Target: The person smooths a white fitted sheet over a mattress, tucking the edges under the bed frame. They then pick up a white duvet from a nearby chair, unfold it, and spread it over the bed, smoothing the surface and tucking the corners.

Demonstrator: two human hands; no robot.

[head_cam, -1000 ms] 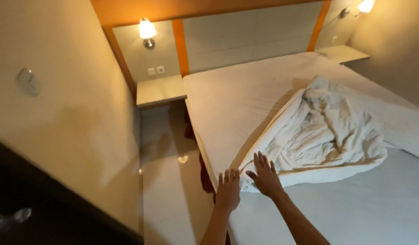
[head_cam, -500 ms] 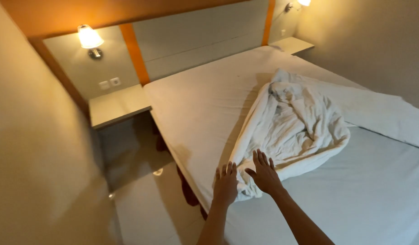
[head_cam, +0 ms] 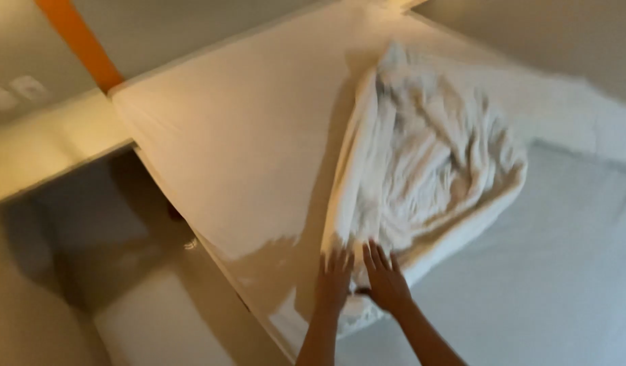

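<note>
A crumpled white duvet [head_cam: 428, 156] lies bunched in a heap on the white bed [head_cam: 238, 142]. My left hand [head_cam: 335, 276] and my right hand [head_cam: 386, 278] rest side by side on the duvet's near edge, close to the bed's side edge. Both hands lie flat with fingers spread, pressing on the fabric. I cannot see either hand closed around the cloth.
A pale bedside shelf [head_cam: 48, 146] juts from the wall left of the bed, below an orange wall strip [head_cam: 79, 44]. A glossy floor [head_cam: 143, 305] runs along the bed's left side. Flat grey-white sheet [head_cam: 564, 271] covers the bed to the right.
The view has swung down and closer to the bed; the lamps have left the frame. My hands have stayed on the duvet's near edge, now nearer together.
</note>
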